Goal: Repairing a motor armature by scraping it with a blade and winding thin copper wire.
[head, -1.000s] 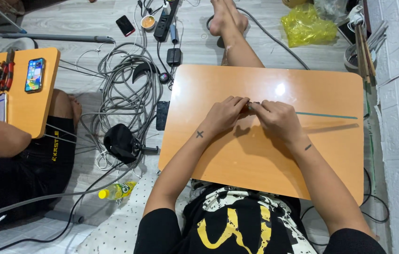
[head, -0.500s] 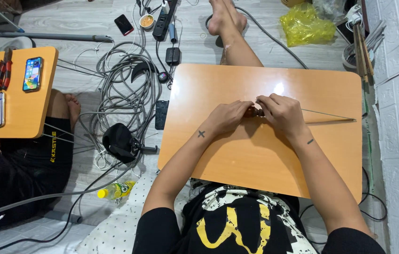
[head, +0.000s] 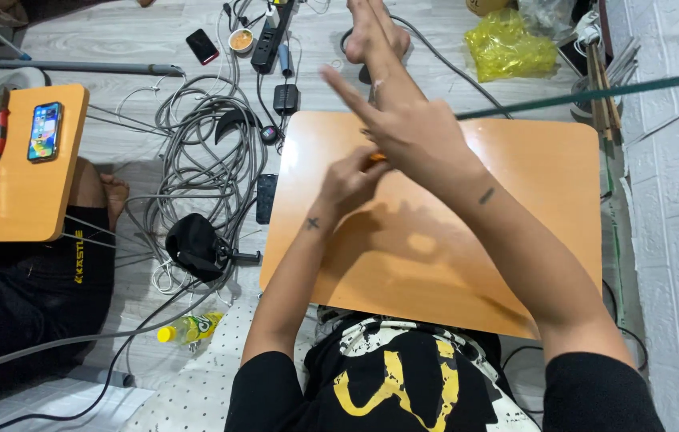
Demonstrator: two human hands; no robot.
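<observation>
Head view: the right hand (head: 411,132) is raised over the table (head: 515,208) toward twelve o'clock, forefinger spread out, the other fingers pinching a thin green strip (head: 579,96) that runs off to two o'clock. The left hand (head: 351,180) sits just below it, pressed closed around a small orange piece (head: 377,158); what that piece is cannot be told. To do this well, the left hand should probably stay braced on the table while the strip is drawn evenly, without kinking. A crumpled yellow bag (head: 507,44) lies at one o'clock on the floor. A yellow-capped bottle (head: 191,328) with a green label lies at eight o'clock. Phones (head: 43,132) rest on a second table at nine o'clock.
</observation>
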